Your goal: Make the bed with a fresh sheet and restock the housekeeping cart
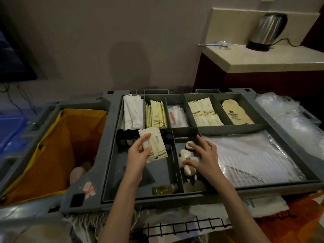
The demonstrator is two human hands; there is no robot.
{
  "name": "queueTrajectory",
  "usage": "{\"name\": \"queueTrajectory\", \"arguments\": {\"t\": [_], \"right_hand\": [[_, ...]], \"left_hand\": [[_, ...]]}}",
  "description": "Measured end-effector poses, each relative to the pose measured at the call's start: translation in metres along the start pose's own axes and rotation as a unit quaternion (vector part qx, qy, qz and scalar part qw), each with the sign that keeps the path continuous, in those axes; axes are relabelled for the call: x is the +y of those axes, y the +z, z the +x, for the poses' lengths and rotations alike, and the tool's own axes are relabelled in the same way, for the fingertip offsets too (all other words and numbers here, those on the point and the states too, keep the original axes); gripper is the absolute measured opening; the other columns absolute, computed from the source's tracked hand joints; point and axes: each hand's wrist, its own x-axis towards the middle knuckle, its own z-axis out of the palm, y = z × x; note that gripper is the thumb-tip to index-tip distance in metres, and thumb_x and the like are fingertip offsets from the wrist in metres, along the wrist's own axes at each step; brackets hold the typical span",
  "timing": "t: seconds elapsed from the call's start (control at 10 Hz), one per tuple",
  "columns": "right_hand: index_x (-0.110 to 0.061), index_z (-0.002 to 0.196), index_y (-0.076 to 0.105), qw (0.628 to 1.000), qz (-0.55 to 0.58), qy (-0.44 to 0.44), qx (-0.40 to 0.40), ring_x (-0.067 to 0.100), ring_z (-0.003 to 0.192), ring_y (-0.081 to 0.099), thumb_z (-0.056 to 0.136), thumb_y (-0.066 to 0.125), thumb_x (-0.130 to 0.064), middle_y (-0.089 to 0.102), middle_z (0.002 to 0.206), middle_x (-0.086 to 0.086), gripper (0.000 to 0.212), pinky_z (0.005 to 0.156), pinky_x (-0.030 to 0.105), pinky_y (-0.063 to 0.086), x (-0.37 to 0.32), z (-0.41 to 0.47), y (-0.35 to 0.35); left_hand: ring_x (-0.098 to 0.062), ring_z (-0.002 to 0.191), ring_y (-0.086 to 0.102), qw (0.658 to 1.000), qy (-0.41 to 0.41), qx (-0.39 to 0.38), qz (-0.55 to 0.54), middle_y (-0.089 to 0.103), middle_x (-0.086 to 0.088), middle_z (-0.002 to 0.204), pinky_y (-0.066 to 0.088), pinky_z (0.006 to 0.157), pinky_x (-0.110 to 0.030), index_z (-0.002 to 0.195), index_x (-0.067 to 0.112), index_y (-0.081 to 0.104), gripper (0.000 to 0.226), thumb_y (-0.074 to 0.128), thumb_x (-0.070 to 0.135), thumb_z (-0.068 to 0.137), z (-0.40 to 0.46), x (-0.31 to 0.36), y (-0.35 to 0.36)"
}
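I take the grey tray [112,172] on top of the housekeeping cart as my landmark. My left hand [138,151] is over the tray's left front compartment, its grip closed on a cream sachet [155,144], thumb on top and fingers underneath; the sachet's lower edge disappears behind my palm. Just behind the sachet stand small dark bottles [125,136], some of them hidden by the sachet, so I cannot count them. At the front of that same compartment lies a small bottle of yellow liquid [164,188], dim and partly shadowed.

My right hand [205,156] is in the narrow middle compartment, fingers spread and relaxed over a heap of small round wrapped soaps [185,155]; the grip is wide and I cannot tell whether the fingertips actually touch any of them. My wrist covers the soaps further forward.

To the right of the soaps, clear plastic-wrapped white packs [245,155] fill the tray's large compartment; the glare makes their contents unreadable. Along the tray's back row I see white long packets [131,111], cream sachets standing on edge [157,113], a clear pack with something red inside [176,116], flat cream packets [205,111] and a tan printed item [235,113] whose lettering is too small to read.

Left of the tray hangs a yellow bag [57,146], its bottom in shadow. Behind the tray to the right, a kettle [268,30] stands on a pale surface [280,60].
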Motion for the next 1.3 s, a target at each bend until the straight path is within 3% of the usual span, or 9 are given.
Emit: {"name": "queueTrajectory", "arguments": {"t": [0.2, 0.3, 0.6, 0.7, 0.9, 1.0, 1.1, 1.2, 1.3], "right_hand": [[-0.034, 0.114, 0.055, 0.982, 0.189, -0.006, 0.014, 0.0, 0.105, 0.053, 0.088, 0.062, -0.027, 0.06, 0.108, -0.015, 0.028, 0.089, 0.024, 0.047, -0.039, 0.018, -0.01], [-0.029, 0.11, 0.056, 0.964, 0.266, 0.013, 0.001, 0.004, 0.09, 0.064, 0.088, 0.064, -0.018, 0.066, 0.099, -0.006, 0.026, 0.075, 0.023, 0.056, -0.043, 0.028, -0.015], [-0.022, 0.105, 0.065, 0.954, 0.277, 0.09, 0.067, 0.011, 0.086, 0.065, 0.087, 0.063, -0.006, 0.067, 0.094, 0.001, 0.024, 0.07, 0.019, 0.055, 0.015, 0.078, -0.053], [-0.015, 0.107, 0.067, 0.964, 0.23, 0.096, 0.091, 0.006, 0.084, 0.064, 0.087, 0.064, -0.007, 0.067, 0.095, 0.002, 0.022, 0.063, 0.011, 0.049, 0.047, 0.11, -0.074], [-0.02, 0.104, 0.068, 0.985, 0.113, 0.131, 0.023, 0.01, 0.079, 0.064, 0.085, 0.067, -0.013, 0.068, 0.083, -0.002, 0.02, 0.078, 0.039, 0.055, 0.117, 0.162, -0.091], [-0.031, 0.104, 0.068, 0.99, 0.051, 0.133, -0.016, 0.019, 0.097, 0.06, 0.084, 0.069, -0.021, 0.067, 0.088, -0.009, 0.021, 0.09, 0.047, 0.048, 0.135, 0.176, -0.081], [-0.032, 0.113, 0.065, 0.99, -0.052, 0.124, -0.049, 0.024, 0.115, 0.041, 0.089, 0.063, -0.024, 0.056, 0.104, -0.006, 0.025, 0.101, 0.04, 0.033, 0.138, 0.18, -0.08], [-0.033, 0.112, 0.066, 0.981, -0.182, 0.047, -0.054, 0.021, 0.115, 0.036, 0.09, 0.061, -0.025, 0.053, 0.115, -0.005, 0.024, 0.097, 0.038, 0.028, 0.136, 0.182, -0.082], [-0.03, 0.108, 0.069, 0.979, -0.192, 0.043, -0.053, 0.023, 0.116, 0.033, 0.088, 0.065, -0.027, 0.044, 0.122, 0.0, 0.021, 0.1, 0.038, 0.028, 0.141, 0.184, -0.08]], "left_hand": [[-0.012, 0.098, 0.066, 0.999, 0.026, -0.043, 0.014, 0.064, -0.001, 0.114, 0.057, 0.066, -0.023, 0.125, 0.024, 0.052, 0.046, 0.061, -0.001, 0.087, 0.009, 0.007, 0.022], [-0.01, 0.094, 0.066, 0.998, 0.03, -0.053, 0.026, 0.063, -0.004, 0.114, 0.055, 0.065, -0.018, 0.124, 0.02, 0.053, 0.046, 0.063, -0.002, 0.086, 0.018, 0.009, 0.044], [-0.008, 0.1, 0.062, 0.987, 0.052, -0.116, 0.096, 0.06, 0.0, 0.116, 0.057, 0.075, -0.022, 0.125, 0.019, 0.056, 0.041, 0.063, 0.004, 0.087, 0.069, 0.01, 0.133], [-0.009, 0.109, 0.058, 0.98, 0.08, -0.102, 0.15, 0.061, 0.001, 0.118, 0.053, 0.088, -0.023, 0.125, 0.022, 0.056, 0.04, 0.063, 0.008, 0.088, 0.097, 0.008, 0.161], [-0.001, 0.109, 0.049, 0.958, 0.119, -0.063, 0.252, 0.057, 0.002, 0.126, 0.04, 0.068, 0.003, 0.129, 0.021, 0.054, 0.038, 0.058, 0.01, 0.093, 0.134, -0.001, 0.192], [-0.003, 0.114, 0.048, 0.947, 0.123, -0.049, 0.294, 0.055, 0.002, 0.132, 0.039, 0.073, 0.003, 0.131, 0.022, 0.052, 0.039, 0.056, 0.01, 0.093, 0.145, -0.006, 0.202], [-0.011, 0.125, 0.047, 0.933, 0.126, -0.051, 0.334, 0.052, 0.002, 0.137, 0.043, 0.099, -0.022, 0.134, 0.022, 0.05, 0.041, 0.056, 0.012, 0.094, 0.153, -0.01, 0.211], [-0.013, 0.127, 0.045, 0.908, 0.154, -0.052, 0.385, 0.049, 0.0, 0.138, 0.038, 0.103, -0.026, 0.135, 0.021, 0.049, 0.042, 0.055, 0.013, 0.094, 0.158, -0.01, 0.217], [-0.016, 0.136, 0.032, 0.869, 0.188, -0.039, 0.456, 0.042, 0.0, 0.144, 0.028, 0.112, -0.031, 0.138, 0.022, 0.045, 0.045, 0.054, 0.017, 0.095, 0.165, -0.011, 0.223]]}}
